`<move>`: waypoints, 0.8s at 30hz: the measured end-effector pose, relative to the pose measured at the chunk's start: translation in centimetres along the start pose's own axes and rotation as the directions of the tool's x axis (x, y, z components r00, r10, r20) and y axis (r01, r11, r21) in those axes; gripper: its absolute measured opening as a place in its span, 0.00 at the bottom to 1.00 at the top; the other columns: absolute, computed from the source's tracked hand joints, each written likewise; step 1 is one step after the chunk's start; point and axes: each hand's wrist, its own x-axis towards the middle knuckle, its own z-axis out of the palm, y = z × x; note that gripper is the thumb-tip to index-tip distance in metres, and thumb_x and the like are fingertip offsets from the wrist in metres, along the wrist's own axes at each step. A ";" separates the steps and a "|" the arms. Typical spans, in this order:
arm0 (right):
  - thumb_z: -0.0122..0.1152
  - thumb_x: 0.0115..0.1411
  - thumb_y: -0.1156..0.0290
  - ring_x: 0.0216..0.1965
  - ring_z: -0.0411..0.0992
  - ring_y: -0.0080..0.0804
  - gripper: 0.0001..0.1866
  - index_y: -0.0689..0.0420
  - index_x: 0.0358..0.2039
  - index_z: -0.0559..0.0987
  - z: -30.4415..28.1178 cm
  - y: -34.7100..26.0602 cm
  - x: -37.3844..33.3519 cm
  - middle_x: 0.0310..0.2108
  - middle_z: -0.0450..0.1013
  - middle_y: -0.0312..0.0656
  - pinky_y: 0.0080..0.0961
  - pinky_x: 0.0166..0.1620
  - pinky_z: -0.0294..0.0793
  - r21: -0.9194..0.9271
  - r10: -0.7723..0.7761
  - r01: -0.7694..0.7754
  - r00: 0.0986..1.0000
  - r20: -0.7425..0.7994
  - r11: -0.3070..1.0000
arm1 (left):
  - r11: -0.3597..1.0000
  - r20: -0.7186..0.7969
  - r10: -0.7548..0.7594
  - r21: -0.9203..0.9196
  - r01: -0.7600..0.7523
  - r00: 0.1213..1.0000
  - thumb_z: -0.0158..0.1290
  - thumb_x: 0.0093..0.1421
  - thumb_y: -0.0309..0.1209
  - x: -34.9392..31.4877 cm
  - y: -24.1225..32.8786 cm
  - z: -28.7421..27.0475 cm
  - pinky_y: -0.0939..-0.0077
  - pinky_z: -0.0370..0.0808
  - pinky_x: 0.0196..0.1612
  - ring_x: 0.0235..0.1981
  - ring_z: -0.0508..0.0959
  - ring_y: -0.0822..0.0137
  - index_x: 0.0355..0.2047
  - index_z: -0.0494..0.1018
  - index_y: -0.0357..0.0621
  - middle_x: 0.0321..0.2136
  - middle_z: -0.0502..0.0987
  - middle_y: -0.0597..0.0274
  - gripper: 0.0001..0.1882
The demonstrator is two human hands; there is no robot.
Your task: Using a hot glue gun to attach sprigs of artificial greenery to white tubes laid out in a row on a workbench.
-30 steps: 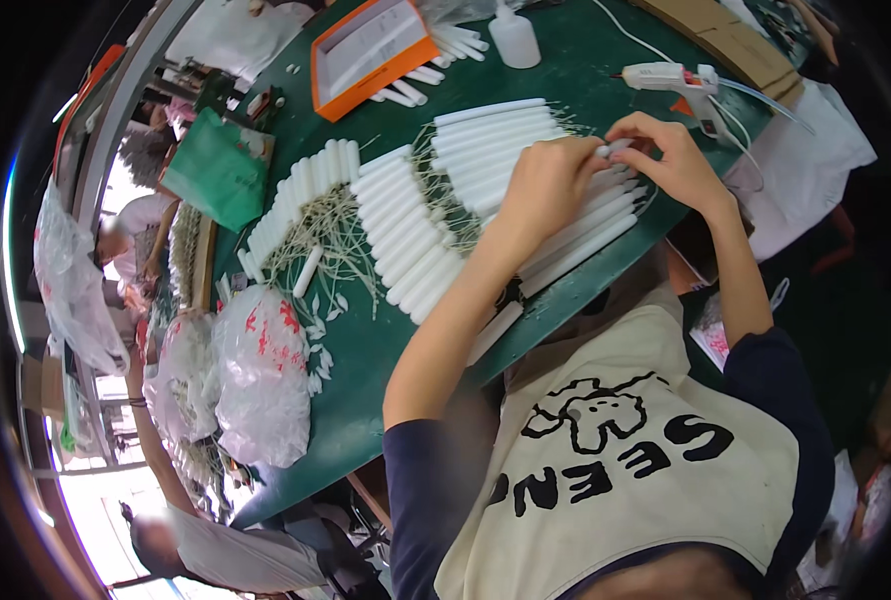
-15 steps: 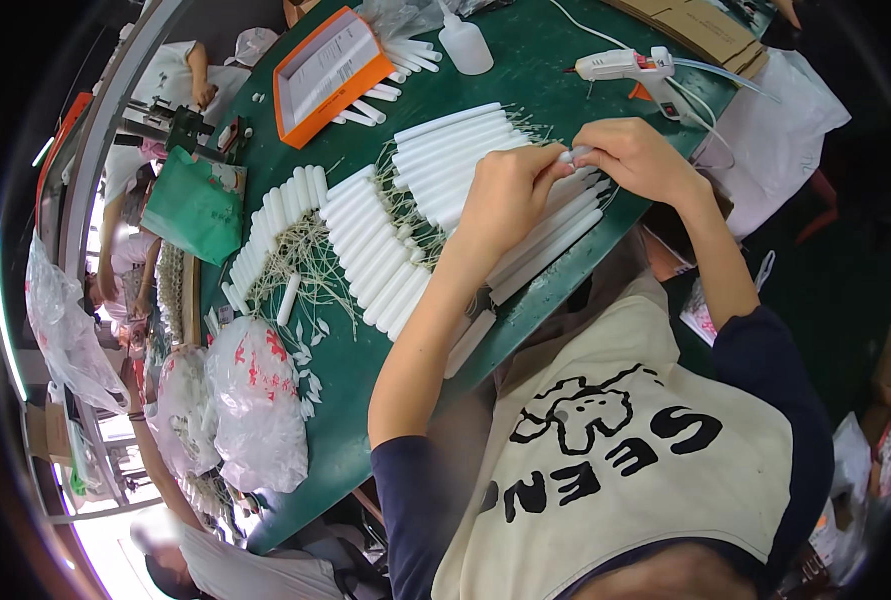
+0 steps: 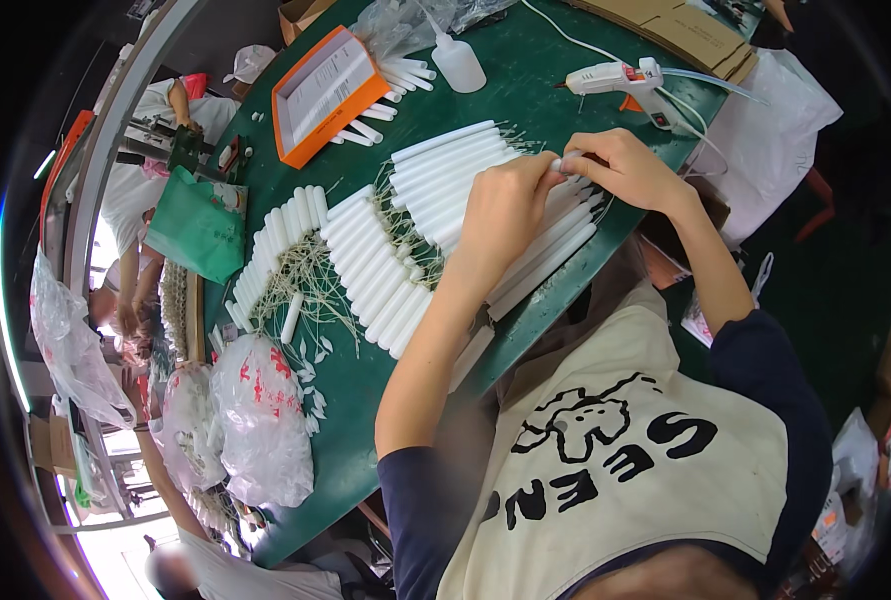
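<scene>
Head view, landmark glue gun (image 3: 603,78). On its near side: left hand (image 3: 506,205) and right hand (image 3: 620,166), both pinched closed on one small white piece (image 3: 559,165). Leftward and nearer: white tubes (image 3: 443,168) in rows. Left: squeeze bottle (image 3: 460,66).

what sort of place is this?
Likely a small assembly workshop: white tubes lie in rows on a green worktable, a glue gun rests near the far edge, and another person is at the table's left side.
</scene>
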 end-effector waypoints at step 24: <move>0.56 0.57 0.69 0.19 0.61 0.18 0.11 0.64 0.25 0.75 1.3 1.1 0.1 0.15 0.67 0.38 0.20 0.23 0.61 0.166 0.010 0.001 0.998 -0.062 0.986 | 0.995 0.073 -0.039 0.092 0.032 0.997 0.54 0.51 0.28 0.2 -0.2 0.2 0.62 0.68 0.23 0.19 0.73 0.50 0.24 0.73 0.39 0.17 0.73 0.50 0.05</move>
